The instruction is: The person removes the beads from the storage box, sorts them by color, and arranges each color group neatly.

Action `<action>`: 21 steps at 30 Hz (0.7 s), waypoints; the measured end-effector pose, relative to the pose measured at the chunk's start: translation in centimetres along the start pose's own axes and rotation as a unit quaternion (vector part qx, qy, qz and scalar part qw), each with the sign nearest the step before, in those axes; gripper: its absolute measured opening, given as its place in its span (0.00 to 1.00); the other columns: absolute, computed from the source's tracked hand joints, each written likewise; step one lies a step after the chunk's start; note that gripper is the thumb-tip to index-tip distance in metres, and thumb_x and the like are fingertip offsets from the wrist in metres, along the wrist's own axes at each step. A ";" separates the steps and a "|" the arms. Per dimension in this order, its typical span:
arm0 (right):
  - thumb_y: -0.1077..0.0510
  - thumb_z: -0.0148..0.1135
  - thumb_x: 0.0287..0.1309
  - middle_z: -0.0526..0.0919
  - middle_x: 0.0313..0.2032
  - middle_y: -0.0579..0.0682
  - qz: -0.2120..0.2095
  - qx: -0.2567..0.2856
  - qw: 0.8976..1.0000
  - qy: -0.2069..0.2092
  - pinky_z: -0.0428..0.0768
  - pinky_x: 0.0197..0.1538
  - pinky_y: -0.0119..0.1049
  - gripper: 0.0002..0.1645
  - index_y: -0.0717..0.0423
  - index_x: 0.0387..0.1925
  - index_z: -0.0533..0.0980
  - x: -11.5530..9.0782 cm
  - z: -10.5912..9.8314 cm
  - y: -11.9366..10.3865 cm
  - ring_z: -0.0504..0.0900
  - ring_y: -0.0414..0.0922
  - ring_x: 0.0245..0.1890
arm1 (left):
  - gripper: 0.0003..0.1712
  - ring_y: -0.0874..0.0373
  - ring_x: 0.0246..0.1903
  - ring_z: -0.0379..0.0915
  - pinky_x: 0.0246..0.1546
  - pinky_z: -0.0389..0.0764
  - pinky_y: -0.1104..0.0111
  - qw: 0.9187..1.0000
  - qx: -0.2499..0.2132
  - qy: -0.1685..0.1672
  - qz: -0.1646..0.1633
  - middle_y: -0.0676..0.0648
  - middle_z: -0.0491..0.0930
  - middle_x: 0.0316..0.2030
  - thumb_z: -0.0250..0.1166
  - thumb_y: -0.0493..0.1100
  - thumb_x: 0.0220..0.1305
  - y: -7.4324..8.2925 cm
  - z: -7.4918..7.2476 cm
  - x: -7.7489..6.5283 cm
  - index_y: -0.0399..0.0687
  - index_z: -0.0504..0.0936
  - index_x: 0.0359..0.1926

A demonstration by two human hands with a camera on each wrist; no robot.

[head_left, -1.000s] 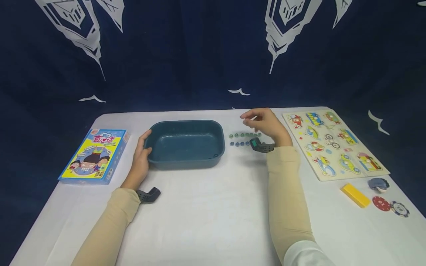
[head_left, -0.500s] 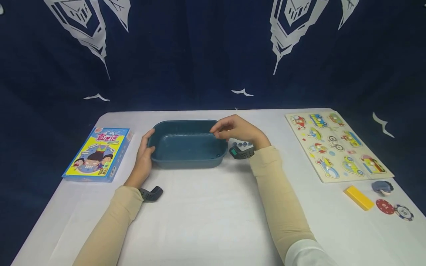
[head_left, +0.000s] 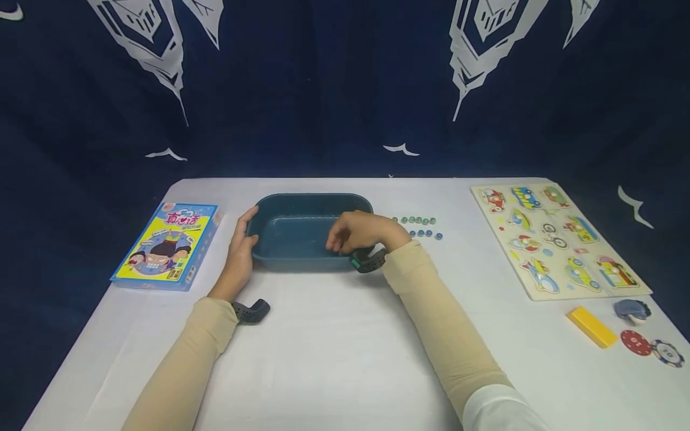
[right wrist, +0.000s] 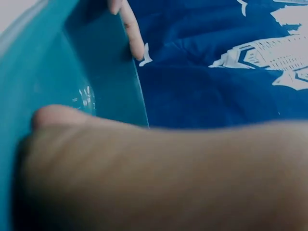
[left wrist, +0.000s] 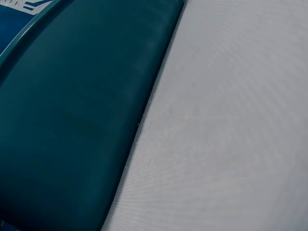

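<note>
A dark teal plastic basin (head_left: 280, 263) stands on the white table. At its left end my left hand (head_left: 237, 260) holds the rim, thumb and fingers spread along it; its fingertips (right wrist: 134, 41) show over the far rim in the right wrist view. The left wrist view has only the basin's outer wall (left wrist: 82, 115). My right hand (head_left: 361, 231) reaches over the right part of the basin with bent fingers pointing down inside. I cannot tell whether anything is between those fingertips. Beyond the right wrist lie green marbles (head_left: 418, 220) and blue marbles (head_left: 429, 233), in two rows.
A yellow and blue card-game box (head_left: 164, 248) lies at the left. On the right are a wooden puzzle board (head_left: 560, 239) with vehicle pictures, a yellow block (head_left: 592, 327), a small grey-blue object (head_left: 632, 310), a red chip (head_left: 636, 342) and a black-and-white chip (head_left: 668, 353).
My right hand has moved left from above the marbles and down into the basin. The left hand keeps its place on the rim. The whole head view has shifted slightly.
</note>
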State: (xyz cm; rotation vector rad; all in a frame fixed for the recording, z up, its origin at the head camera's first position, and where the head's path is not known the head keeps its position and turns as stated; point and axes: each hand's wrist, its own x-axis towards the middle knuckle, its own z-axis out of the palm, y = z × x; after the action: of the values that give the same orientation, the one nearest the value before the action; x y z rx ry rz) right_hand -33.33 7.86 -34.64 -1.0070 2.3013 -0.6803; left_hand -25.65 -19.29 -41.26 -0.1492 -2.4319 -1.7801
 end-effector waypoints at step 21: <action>0.70 0.62 0.59 0.88 0.39 0.49 -0.061 0.000 0.998 -0.019 0.81 0.52 0.35 0.10 0.60 0.39 0.86 1.5 1.2 0.4 0.84 0.42 0.42 | 0.36 0.48 0.78 0.31 0.75 0.34 0.52 1.000 0.010 -0.003 -0.002 0.41 0.43 0.78 0.37 0.31 0.68 2.3 0.2 -0.9 0.39 0.48 0.77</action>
State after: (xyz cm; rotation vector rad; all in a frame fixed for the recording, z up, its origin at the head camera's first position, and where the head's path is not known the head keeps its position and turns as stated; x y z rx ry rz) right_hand -33.65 6.65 -36.21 -1.1580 2.2214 -0.7037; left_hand -24.44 -18.44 -39.28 -0.1471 -2.4545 -1.7602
